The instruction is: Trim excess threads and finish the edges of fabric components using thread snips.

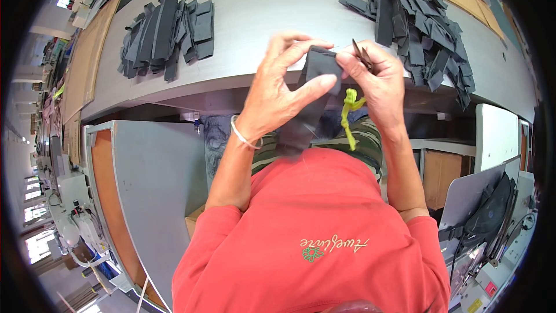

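A dark grey fabric strip [322,68] is up in front of my chest, between both hands, its lower end hanging toward my lap. My left hand [272,90] curves around it, thumb across the front and fingers at the upper edge, slightly blurred. At the strip's right upper edge, my right hand [379,78] pinches the cloth between thumb and fingers. Small dark thread snips [362,57] are tucked in that same hand, blades pointing up and away. A knotted yellow-green ribbon [349,117] dangles below the right hand.
On the grey table [260,8], a pile of dark fabric strips [165,35] lies at left, and a larger, looser heap [420,29] lies at right, spilling over the front edge. A grey cabinet panel [156,168] stands left of me. A black bag [489,208] is at right.
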The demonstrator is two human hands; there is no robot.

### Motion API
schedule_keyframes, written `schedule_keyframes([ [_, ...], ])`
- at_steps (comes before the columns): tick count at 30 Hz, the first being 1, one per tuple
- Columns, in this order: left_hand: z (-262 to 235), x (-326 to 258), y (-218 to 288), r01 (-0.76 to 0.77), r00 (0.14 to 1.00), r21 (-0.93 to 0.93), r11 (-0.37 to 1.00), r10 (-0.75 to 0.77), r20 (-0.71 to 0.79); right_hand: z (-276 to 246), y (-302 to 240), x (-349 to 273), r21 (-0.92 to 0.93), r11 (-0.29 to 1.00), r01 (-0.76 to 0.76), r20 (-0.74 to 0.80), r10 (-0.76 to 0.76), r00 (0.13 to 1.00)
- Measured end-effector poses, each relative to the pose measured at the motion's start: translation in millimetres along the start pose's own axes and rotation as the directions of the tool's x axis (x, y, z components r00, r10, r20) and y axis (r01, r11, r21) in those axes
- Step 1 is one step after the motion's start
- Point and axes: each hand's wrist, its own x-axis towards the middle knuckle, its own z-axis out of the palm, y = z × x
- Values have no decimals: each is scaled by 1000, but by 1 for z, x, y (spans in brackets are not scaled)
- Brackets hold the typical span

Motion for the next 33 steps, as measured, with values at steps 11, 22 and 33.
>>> schedule_keyframes([
  [11, 21, -30, -27, 658, 721, -695, 290, -507, 472, -23, 21, 3, -655, 689, 311, 211, -228, 950],
  [22, 19, -33, -29, 718, 673, -653, 241, -478, 565, -22, 16, 7, -743, 388, 545, 419, -366, 831],
  [33, 19, -34, -31, 744, 653, -631, 222, -444, 614, -23, 21, 6, -725, 462, 510, 409, -307, 859],
])
